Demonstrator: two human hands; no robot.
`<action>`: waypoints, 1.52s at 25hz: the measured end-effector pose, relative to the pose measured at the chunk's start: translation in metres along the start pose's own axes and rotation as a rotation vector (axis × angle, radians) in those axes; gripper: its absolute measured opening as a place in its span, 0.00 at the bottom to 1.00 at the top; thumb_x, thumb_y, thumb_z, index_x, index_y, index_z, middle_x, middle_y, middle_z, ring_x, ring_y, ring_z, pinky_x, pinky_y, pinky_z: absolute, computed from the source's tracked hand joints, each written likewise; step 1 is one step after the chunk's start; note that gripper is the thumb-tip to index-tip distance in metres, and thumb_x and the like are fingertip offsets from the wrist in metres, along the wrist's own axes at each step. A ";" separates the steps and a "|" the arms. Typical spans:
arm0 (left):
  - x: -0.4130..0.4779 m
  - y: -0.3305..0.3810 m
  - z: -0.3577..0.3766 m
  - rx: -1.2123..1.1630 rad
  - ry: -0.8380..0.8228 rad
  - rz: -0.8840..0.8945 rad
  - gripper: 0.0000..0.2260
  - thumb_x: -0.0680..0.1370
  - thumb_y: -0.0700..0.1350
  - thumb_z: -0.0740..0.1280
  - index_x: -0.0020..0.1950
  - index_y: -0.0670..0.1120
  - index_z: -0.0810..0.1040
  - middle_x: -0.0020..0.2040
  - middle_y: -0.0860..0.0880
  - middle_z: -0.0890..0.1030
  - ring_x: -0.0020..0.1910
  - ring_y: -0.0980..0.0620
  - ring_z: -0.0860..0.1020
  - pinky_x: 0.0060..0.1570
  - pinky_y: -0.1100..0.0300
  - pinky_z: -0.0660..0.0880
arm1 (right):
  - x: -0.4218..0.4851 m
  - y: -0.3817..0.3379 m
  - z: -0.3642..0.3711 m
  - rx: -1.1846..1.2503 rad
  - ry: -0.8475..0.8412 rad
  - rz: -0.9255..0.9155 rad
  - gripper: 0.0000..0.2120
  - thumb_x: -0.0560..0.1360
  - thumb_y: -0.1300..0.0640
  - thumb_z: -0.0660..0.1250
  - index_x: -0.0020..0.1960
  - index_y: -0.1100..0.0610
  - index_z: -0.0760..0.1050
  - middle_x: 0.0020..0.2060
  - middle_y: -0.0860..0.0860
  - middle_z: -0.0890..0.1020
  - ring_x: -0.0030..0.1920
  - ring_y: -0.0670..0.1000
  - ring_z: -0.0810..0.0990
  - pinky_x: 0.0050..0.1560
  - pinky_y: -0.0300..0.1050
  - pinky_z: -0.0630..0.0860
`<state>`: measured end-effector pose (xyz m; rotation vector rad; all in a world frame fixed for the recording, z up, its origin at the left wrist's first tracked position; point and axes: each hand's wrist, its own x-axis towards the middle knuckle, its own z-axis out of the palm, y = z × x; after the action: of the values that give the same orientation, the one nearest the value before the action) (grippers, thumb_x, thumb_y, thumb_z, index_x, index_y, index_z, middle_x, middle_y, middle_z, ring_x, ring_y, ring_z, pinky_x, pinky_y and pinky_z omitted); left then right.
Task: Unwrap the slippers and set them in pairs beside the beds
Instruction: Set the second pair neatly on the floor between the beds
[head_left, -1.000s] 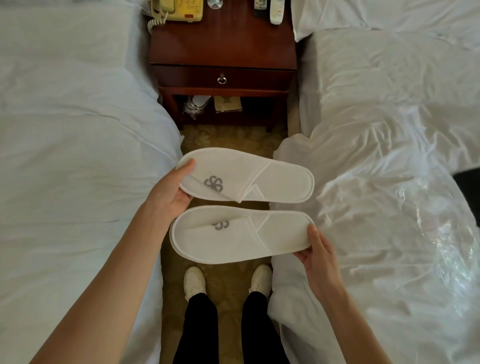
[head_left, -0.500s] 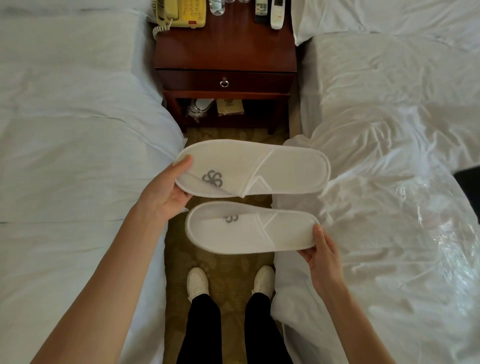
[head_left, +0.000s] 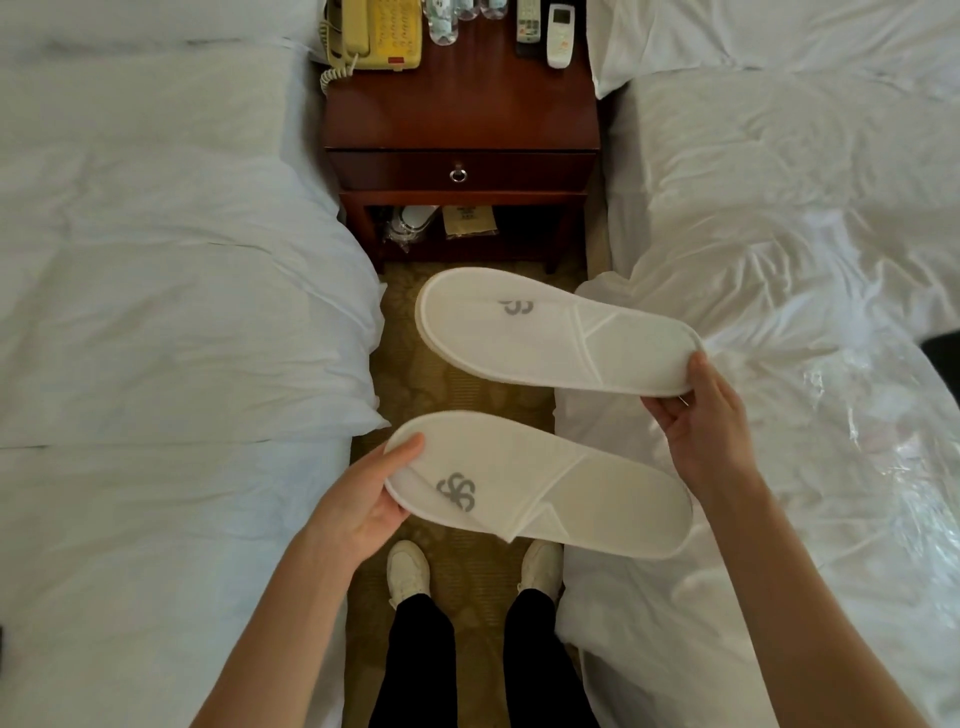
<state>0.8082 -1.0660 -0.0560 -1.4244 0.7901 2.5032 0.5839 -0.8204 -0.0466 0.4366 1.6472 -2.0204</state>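
Thumb and curled fingers of the left hand (head_left: 363, 512) pinched the toe end of the near slipper (head_left: 540, 488). The right hand (head_left: 701, 431) gripped the heel end of the far slipper (head_left: 556, 332). Both hung flat above the carpet (head_left: 405, 374) between the left bed (head_left: 156, 312) and the right bed (head_left: 779, 234). The open shelf of the nightstand (head_left: 462, 104) held a brown packet (head_left: 467, 221).

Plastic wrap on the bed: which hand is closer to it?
Right. The right hand, holding the far slipper, is beside the plastic wrap; the left hand, holding the near slipper, is across the aisle by the other bed.
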 end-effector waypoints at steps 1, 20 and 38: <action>0.001 -0.002 0.000 -0.001 0.012 -0.003 0.21 0.71 0.43 0.73 0.64 0.43 0.78 0.59 0.40 0.83 0.57 0.45 0.82 0.57 0.48 0.78 | -0.002 0.000 0.000 -0.012 -0.023 0.005 0.13 0.84 0.52 0.59 0.60 0.55 0.78 0.59 0.55 0.82 0.56 0.50 0.85 0.50 0.43 0.83; -0.012 0.067 0.028 -0.024 -0.142 0.233 0.16 0.70 0.46 0.75 0.57 0.48 0.84 0.57 0.44 0.84 0.57 0.47 0.82 0.49 0.52 0.81 | -0.019 0.033 -0.017 -0.125 -0.006 0.052 0.19 0.82 0.63 0.60 0.45 0.48 0.86 0.41 0.46 0.87 0.42 0.47 0.86 0.39 0.40 0.83; 0.058 0.079 0.026 0.112 0.028 0.259 0.17 0.73 0.45 0.71 0.61 0.47 0.79 0.56 0.45 0.85 0.55 0.48 0.83 0.46 0.56 0.82 | -0.047 0.085 -0.030 -0.151 -0.033 0.154 0.14 0.83 0.50 0.60 0.55 0.49 0.84 0.50 0.51 0.87 0.52 0.52 0.86 0.44 0.42 0.82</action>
<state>0.7275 -1.1266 -0.0654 -1.4031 1.1689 2.5772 0.6682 -0.7960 -0.0976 0.4587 1.6785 -1.7694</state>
